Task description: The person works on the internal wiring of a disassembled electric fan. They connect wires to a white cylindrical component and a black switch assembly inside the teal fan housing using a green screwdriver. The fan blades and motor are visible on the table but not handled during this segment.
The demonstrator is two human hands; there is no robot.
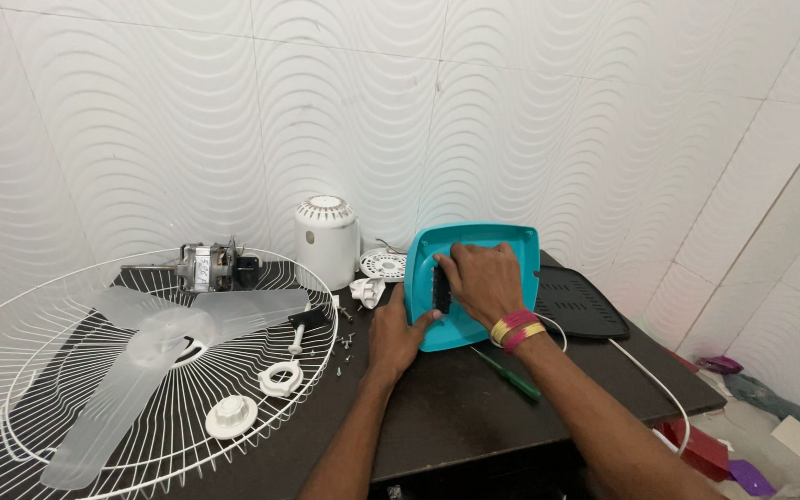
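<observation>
A teal plastic fan base cover [506, 243] stands tilted on its edge on the dark table [456, 407]. My left hand [398, 335] grips its lower left edge, thumb on the teal face. My right hand [481, 281] lies on the cover's face, fingers pressed against a black part [441, 289] at its left side. Red and yellow threads ring my right wrist. A green-handled screwdriver [509, 375] lies on the table below the cover.
A white wire fan guard [76, 306] with a translucent blade [155, 347], two white plastic nuts, a bare motor [207, 267], a white motor housing [327, 239], a black plate [578, 304], loose screws and a white cord [659, 389] surround the hands. Coloured boxes lie on the floor at right.
</observation>
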